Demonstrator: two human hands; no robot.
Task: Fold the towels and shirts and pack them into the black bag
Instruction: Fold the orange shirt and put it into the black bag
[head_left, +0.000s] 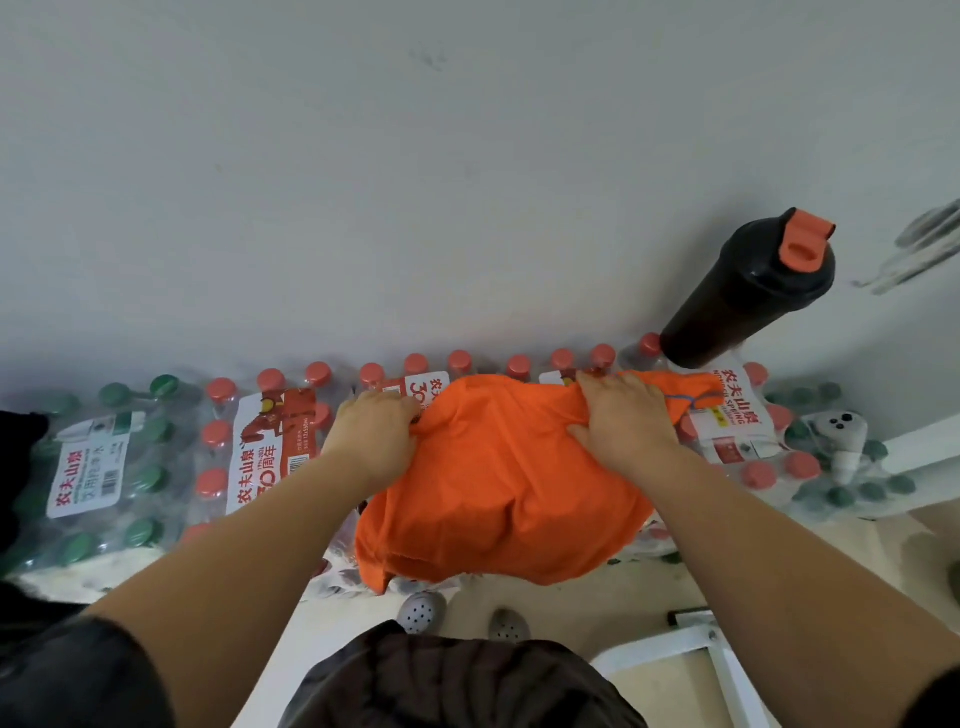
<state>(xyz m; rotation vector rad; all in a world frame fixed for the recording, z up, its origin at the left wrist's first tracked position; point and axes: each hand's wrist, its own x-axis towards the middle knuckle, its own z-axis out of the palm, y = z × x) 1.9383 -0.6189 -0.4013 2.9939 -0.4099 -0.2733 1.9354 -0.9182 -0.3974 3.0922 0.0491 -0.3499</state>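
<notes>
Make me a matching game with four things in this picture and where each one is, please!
Things:
1. orange shirt
2. black flask
3. grey clogs
4. white controller

Places:
A. on the floor, at the bottom of the picture
B. lying on the water packs, far right
C. gripped by the left hand and the right hand
D. standing at the back right, with an orange lid on top

Pairs: 1-C, 2-D, 3-A, 4-B.
</notes>
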